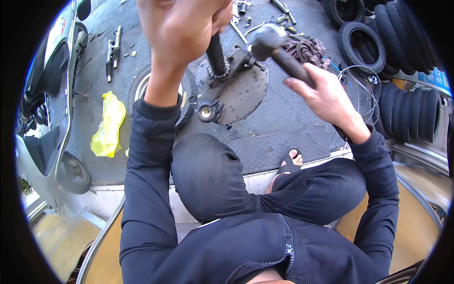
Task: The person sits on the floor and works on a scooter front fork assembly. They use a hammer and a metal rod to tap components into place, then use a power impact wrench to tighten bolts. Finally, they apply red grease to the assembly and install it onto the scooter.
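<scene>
My left hand (182, 31) is raised at the top of the view, its fingers curled round the upper end of a dark upright tube (215, 53). Slight blur covers that hand, and the tube's top is hidden behind it. At the tube's lower end a toothed ring (219, 72) meets a dark metal bracket with a round socket (206, 112) at its near end. The bracket lies on a round, stained metal plate (250, 97). My right hand (326, 94) grips a hammer (291, 64) by its dark handle; the blurred hammer head is right of the tube, apart from it.
A wheel (185, 102) lies beside the plate, left of which is a yellow plastic bag (109, 128). A dark rag (305, 51) and loose tools are beyond. Tyres (409, 111) stack up at right. A scooter (40, 156) stands at left; two shock absorbers (113, 54) lie near it.
</scene>
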### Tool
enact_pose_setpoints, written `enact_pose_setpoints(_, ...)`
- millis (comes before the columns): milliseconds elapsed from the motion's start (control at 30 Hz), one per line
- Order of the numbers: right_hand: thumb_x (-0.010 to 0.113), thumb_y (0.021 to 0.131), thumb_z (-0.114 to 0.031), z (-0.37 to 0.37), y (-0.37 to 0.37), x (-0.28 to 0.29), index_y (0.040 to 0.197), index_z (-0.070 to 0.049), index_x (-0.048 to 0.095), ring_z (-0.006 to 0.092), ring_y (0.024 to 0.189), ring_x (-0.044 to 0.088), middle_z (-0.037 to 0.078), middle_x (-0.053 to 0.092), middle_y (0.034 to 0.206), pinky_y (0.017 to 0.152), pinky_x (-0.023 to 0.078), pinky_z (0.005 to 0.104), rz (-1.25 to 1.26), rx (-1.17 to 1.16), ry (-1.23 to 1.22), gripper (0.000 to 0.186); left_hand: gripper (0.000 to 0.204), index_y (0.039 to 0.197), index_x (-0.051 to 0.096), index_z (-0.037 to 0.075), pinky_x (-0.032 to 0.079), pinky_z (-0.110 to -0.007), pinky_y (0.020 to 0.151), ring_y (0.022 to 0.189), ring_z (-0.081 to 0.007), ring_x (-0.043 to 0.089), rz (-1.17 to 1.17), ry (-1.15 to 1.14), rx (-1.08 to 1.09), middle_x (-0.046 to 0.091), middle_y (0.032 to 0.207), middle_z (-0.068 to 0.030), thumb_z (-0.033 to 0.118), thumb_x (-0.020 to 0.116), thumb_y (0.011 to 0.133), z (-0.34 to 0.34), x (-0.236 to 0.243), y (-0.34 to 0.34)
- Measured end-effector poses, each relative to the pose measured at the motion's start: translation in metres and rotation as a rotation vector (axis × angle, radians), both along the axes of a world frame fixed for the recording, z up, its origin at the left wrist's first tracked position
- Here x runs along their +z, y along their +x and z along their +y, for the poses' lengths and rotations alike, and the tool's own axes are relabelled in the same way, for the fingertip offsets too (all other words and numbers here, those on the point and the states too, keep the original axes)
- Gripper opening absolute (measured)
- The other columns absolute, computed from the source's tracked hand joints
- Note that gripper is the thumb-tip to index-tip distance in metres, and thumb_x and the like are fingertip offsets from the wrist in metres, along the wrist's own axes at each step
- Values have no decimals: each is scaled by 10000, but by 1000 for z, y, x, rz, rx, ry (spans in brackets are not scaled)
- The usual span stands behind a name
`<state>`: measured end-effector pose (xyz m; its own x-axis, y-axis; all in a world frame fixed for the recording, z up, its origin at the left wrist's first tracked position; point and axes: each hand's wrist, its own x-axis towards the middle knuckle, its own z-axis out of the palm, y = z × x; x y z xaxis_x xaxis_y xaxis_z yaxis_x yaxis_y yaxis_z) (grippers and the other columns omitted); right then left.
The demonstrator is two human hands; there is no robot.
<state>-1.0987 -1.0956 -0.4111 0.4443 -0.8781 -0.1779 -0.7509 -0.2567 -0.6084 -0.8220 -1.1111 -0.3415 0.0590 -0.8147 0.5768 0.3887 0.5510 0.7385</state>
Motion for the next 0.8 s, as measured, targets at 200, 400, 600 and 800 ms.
enact_pose_setpoints(200, 746, 1020, -410, 28, -16, 11, 968, -16, 647, 122, 626, 492, 32, 530, 678, 582, 410, 330, -258, 15, 135, 409, 178, 1028, 509, 47, 314, -244, 380, 384, -70, 373, -72, -30, 83, 449, 618, 12, -37, 624, 921, 1, -6, -4)
enact_pose_setpoints(400, 768, 992, -365, 48, 37, 18, 923, -9, 562, 364, 566, 578, 192, 579, 656, 564, 458, 434, -97, 358, 103, 417, 157, 948, 511, 62, 321, -239, 384, 399, -70, 405, -85, -67, -70, 473, 615, 15, -33, 631, 915, -3, -6, -2)
enact_pose_setpoints(600, 761, 998, -421, 39, 32, 16, 897, 14, 612, 298, 562, 612, 185, 616, 658, 574, 470, 430, -55, 270, 272, 471, 148, 912, 525, 69, 323, -236, 389, 413, -58, 410, -61, -60, -52, 482, 619, 21, -33, 633, 917, -1, -6, 5)
enact_pose_setpoints(800, 785, 998, -392, 35, -34, 0, 919, -17, 615, 92, 607, 442, -21, 458, 691, 552, 363, 317, -172, 1, 286, 419, 116, 877, 569, 38, 344, -237, 391, 392, -66, 381, -210, -166, -1, 426, 577, 34, -7, 561, 983, -15, -14, 20)
